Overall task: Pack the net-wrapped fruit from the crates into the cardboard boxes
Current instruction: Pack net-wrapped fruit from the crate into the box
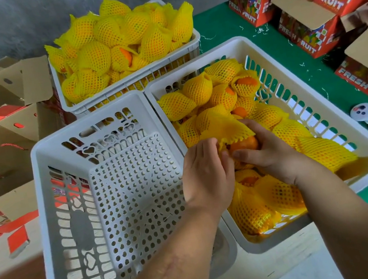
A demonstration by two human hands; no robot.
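yellow foam net sleeve should stay snug around the round orange fruit that the left hand and right hand pinch over the white plastic crate, before lifting to the red cardboard boxes.

Soft, even daylight fills the scene, brightest on the white crate wall to the right of where the 2 hands meet, with only faint shadows under the forearms. Around the grip itself detail is fairly crisp, while the red boxes far up and to the right smear with motion blur. Wide-angle distortion bows straight edges outward toward the frame borders.
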